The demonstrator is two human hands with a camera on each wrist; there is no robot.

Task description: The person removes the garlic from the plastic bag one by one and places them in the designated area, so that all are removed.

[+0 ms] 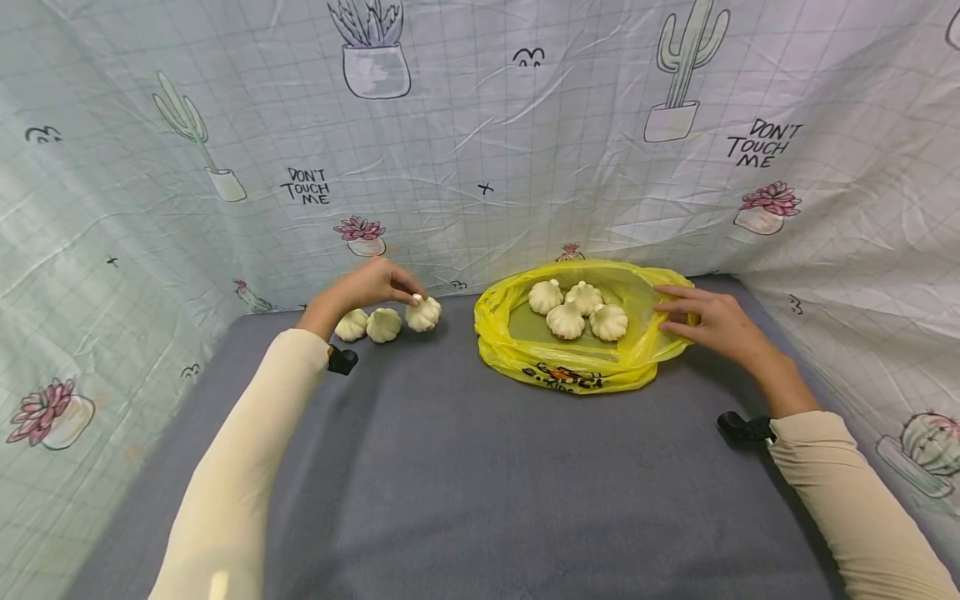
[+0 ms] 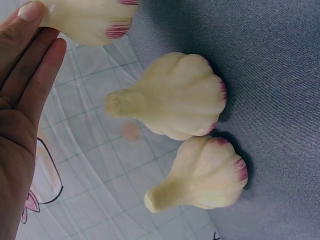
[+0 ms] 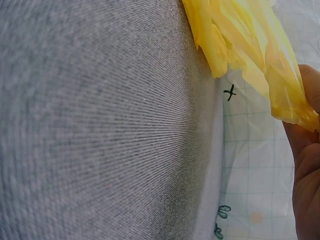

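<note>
My left hand [image 1: 372, 282] pinches the stem of a garlic bulb [image 1: 424, 315] at the back of the table, left of the middle. In the left wrist view, thumb and fingers meet on the neck of this pale bulb [image 2: 92, 22], which has purple streaks. Beside it lie two more garlic bulbs [image 2: 175, 97], close together. To the right a yellow plastic bag [image 1: 495, 337] lies spread wide, with several garlic bulbs [image 1: 566, 320] inside. My right hand [image 1: 716, 322] holds the bag's right rim, fingers inside and thumb outside; in the right wrist view, yellow plastic [image 3: 285, 95] runs between them.
A grey cloth [image 1: 480, 483] covers the table. Right behind its back edge hangs a pale curtain [image 1: 450, 167] printed with cacti and words, which also runs along both sides. A black wrist strap [image 1: 744, 428] is on the right forearm.
</note>
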